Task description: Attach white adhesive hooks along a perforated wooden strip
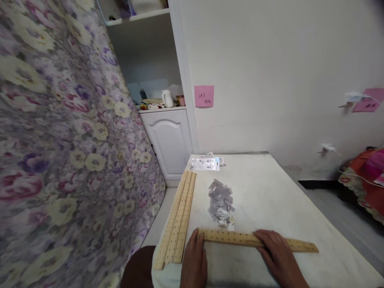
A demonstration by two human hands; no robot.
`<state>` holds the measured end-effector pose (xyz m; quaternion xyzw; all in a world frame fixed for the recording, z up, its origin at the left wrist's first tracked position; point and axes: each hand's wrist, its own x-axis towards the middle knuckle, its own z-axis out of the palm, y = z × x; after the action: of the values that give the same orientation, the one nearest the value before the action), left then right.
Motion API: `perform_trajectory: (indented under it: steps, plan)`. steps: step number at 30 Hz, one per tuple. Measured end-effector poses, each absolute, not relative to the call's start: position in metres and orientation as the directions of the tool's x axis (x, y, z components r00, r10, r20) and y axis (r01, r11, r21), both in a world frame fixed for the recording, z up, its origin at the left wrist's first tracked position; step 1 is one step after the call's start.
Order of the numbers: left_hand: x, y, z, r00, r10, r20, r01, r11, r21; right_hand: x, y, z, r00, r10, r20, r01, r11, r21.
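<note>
A long wooden strip with rows of small holes [237, 238] lies crosswise on the white table [282, 200] near its front edge. My left hand [194, 260] rests at the strip's left end, thumb touching it, fingers together and flat. My right hand [277, 256] lies over the strip's middle, fingers stretched flat on the wood. Just behind the strip sits a heap of small grey and white packets [221, 205]. Three more perforated wooden strips [179, 218] lie side by side along the table's left edge.
A clear plastic packet [204, 164] lies at the table's far edge by the wall. A floral cloth [60, 152] hangs on the left. A white cupboard [168, 140] stands behind, with a pink note [204, 96] on the wall. Red bedding [364, 180] is at right.
</note>
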<state>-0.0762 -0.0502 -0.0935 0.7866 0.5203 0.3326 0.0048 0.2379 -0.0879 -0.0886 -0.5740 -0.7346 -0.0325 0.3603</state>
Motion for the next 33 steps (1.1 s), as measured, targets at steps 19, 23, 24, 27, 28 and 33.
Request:
perform_trajectory:
  steps: [19,23,24,27,28,33]
  plan:
    - [-0.069,-0.039,-0.086,0.194,0.866,0.461,0.877,-0.364,0.315,0.244,-0.083,-0.093,-0.173,0.782,0.599,0.882,0.394,-0.259]
    - [-0.072,-0.036,-0.091,0.214,0.853,0.475,0.876,-0.383,0.292,0.243,-0.082,-0.091,-0.186,0.747,0.638,0.891,0.402,-0.211]
    - [-0.072,-0.035,-0.091,0.221,0.854,0.471,0.877,-0.385,0.287,0.243,-0.082,-0.090,-0.188,0.743,0.642,0.893,0.401,-0.203]
    - [-0.074,-0.034,-0.090,0.229,0.871,0.436,0.887,-0.371,0.276,0.241,-0.081,-0.088,-0.195,0.736,0.649,0.897,0.401,-0.185]
    - [-0.074,-0.034,-0.090,0.226,0.878,0.421,0.891,-0.361,0.276,0.241,-0.081,-0.087,-0.197,0.732,0.652,0.897,0.403,-0.180]
    - [-0.072,-0.036,-0.086,0.218,0.904,0.368,0.893,-0.337,0.298,0.239,-0.081,-0.087,-0.192,0.717,0.671,0.904,0.395,-0.163]
